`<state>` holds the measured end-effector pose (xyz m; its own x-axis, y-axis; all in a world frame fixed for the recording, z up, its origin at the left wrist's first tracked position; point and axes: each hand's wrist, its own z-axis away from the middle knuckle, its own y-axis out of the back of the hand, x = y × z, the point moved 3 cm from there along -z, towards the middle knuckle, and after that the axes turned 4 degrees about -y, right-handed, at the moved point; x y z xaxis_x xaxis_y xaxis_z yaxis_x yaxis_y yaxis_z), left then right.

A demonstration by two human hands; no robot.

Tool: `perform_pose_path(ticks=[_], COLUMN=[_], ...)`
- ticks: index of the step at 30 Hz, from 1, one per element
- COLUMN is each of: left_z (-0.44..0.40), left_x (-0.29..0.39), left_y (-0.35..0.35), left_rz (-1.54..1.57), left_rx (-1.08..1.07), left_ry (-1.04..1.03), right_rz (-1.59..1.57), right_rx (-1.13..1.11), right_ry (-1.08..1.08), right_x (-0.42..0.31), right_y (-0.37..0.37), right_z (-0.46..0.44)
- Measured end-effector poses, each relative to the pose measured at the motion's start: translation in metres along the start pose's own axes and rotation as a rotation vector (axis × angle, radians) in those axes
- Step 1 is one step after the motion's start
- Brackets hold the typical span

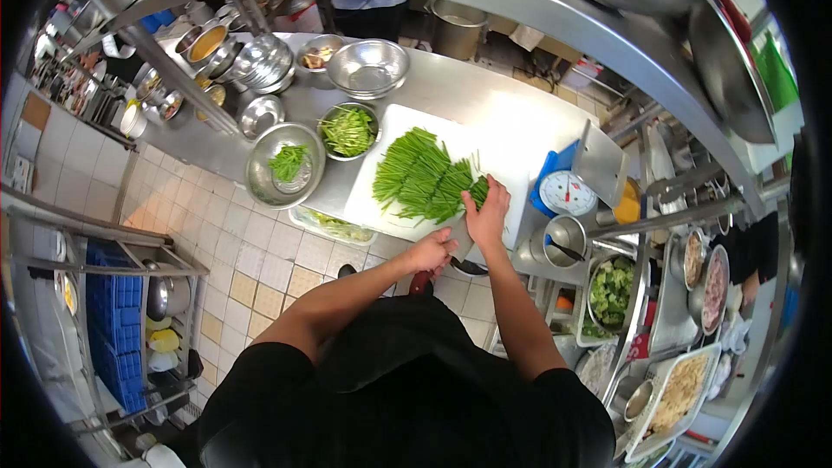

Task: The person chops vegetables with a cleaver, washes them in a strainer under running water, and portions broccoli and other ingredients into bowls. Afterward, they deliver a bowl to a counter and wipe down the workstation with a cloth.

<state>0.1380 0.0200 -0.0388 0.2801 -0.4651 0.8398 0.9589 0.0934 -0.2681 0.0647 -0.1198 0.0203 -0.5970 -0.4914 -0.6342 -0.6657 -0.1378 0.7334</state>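
On the white cutting board [498,143], which lies on the metal counter [425,75], green stalks [416,175] are spread in side-by-side cut sections, with a few loose bits around them. The right hand [489,212] is at the right end of the stalks, its thumb and fingers bent around that end and grasping it. The left hand [432,251] is at the board's near edge, fingers curled beside a broad knife blade [462,241]; the view from above hides the grip, so I cannot tell whether they hold the knife. Left of the board, a metal bowl [351,152] of paler cut greens stands just beside it, and a wider bowl [259,178] farther left has a small heap of green pieces [287,162] inside. To the right of the board stands a blue scale [545,185] with a round white dial, and a metal pot [553,230] is just nearer the person.
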Motion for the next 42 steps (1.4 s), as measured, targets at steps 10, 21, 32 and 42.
perform_pose_path(ticks=[10,21,32,42], left_z=[0.171,0.321,0.357,0.211], left_x=[0.085,0.026,0.007,-0.013], left_y=[0.108,0.248,0.233,0.152], left_rz=[0.062,0.222,0.286,0.004], left_rx=[0.325,0.633,0.366,-0.081], left_ry=[-0.069,0.083,0.087,0.277], right_rz=[-0.161,-0.122,-0.314,0.023], right_rx=[-0.074,-0.464,-0.278,-0.294], right_ry=[0.31,0.394,0.303,-0.357], right_x=[-0.206,-0.343,-0.296,0.032], right_y=[-0.07,-0.298,-0.202,-0.095], right_z=[-0.015,0.013,-0.04,-0.115])
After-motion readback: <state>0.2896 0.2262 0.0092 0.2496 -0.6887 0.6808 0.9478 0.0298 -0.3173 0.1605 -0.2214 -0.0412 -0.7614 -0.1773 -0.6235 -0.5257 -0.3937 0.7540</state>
